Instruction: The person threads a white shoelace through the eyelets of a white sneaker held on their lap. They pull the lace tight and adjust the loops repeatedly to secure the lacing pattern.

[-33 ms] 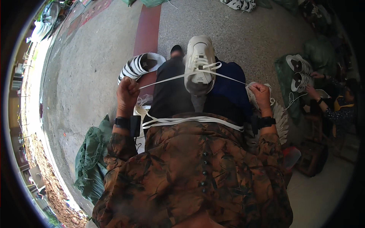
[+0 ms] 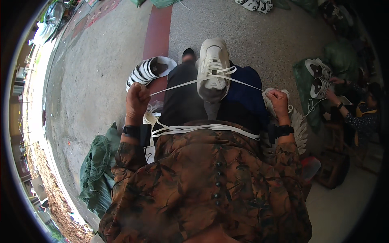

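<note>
A cream sneaker (image 2: 215,52) rests on my lap between my thighs, toe pointing away from me. Its white shoelace (image 2: 174,86) crosses at the upper eyelets and stretches out to both sides, with a small loop standing at the right. My left hand (image 2: 137,99) is closed in a fist on one lace end, left of the shoe. On the other side, my right hand (image 2: 278,101) pinches the opposite end. Several loose white laces (image 2: 206,128) lie across my waist.
Stacked black-and-white shoe parts (image 2: 152,71) lie by my left leg, and more pale shoe pieces (image 2: 300,131) at my right. A green sack (image 2: 97,162) sits at lower left. At far right a person (image 2: 362,115) handles similar shoes (image 2: 320,87).
</note>
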A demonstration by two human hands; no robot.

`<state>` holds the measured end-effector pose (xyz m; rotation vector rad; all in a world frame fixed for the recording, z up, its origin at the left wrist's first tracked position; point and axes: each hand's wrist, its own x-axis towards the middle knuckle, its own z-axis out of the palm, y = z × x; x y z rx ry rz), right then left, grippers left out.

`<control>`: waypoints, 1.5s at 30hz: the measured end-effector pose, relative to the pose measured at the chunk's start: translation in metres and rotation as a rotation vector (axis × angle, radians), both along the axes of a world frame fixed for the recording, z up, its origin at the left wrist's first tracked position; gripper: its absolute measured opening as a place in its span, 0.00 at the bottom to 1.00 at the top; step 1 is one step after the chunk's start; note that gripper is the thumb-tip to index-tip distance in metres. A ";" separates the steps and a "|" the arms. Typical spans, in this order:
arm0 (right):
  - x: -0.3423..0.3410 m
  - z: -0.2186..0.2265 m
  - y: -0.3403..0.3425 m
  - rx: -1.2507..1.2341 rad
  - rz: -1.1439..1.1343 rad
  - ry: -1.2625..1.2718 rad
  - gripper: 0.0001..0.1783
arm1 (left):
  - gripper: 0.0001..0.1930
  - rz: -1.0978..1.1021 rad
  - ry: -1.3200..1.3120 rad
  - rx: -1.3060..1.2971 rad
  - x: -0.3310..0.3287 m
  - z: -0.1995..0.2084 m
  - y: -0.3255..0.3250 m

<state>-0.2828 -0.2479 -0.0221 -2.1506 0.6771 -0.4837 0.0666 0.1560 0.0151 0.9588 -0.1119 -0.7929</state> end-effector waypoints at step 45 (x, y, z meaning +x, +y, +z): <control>0.144 0.020 0.088 0.736 -0.070 -0.426 0.03 | 0.07 -0.655 -0.287 0.191 -0.064 0.031 -0.101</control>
